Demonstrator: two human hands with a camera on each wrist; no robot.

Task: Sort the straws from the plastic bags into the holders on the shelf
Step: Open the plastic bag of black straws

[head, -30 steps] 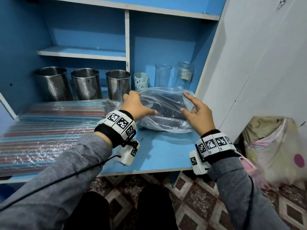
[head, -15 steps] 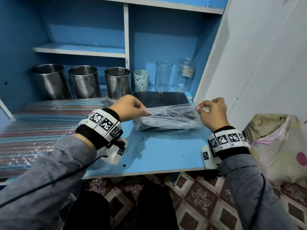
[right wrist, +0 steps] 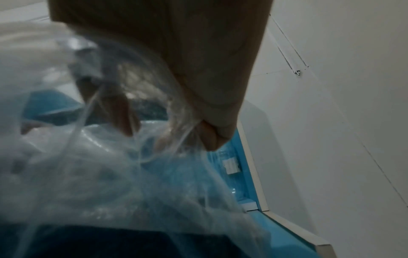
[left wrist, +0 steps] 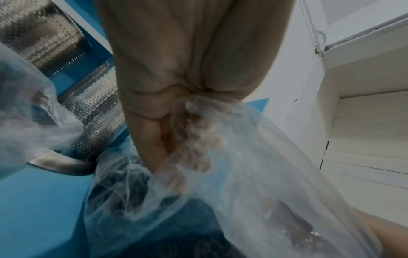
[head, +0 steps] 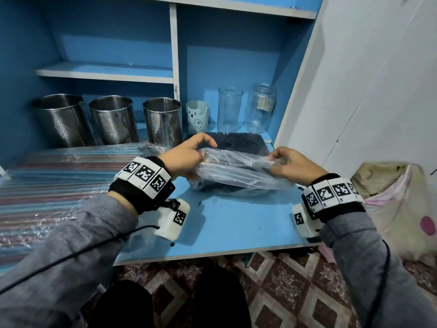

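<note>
Across the blue shelf [head: 236, 223] at the person's front, a wide spread of striped, multicoloured straws [head: 59, 183] in clear wrapping covers the left half, apparently unopened. Behind it stand three perforated steel holders [head: 113, 119], with a small bear-faced cup [head: 197, 116], a clear glass [head: 229, 108] and a glass jar [head: 260, 107] to their right — none shows a straw above its rim, so the sorting itself looks not yet started. On the right half, a pile of dark straws [head: 238, 144] lies partly out of a clear plastic bag [head: 236, 171], its far end bare just in front of the cup and glass. Both hands hold that bag up: the left hand [head: 186, 157] has its grip closed on the bag's left end, film bunched between thumb and fingers in the left wrist view, and the right hand [head: 293, 164] pinches the right end the same way. I judge this to be the unbagging step. Left to do: free the dark straws, open the striped pack, and put each kind in a holder.
</note>
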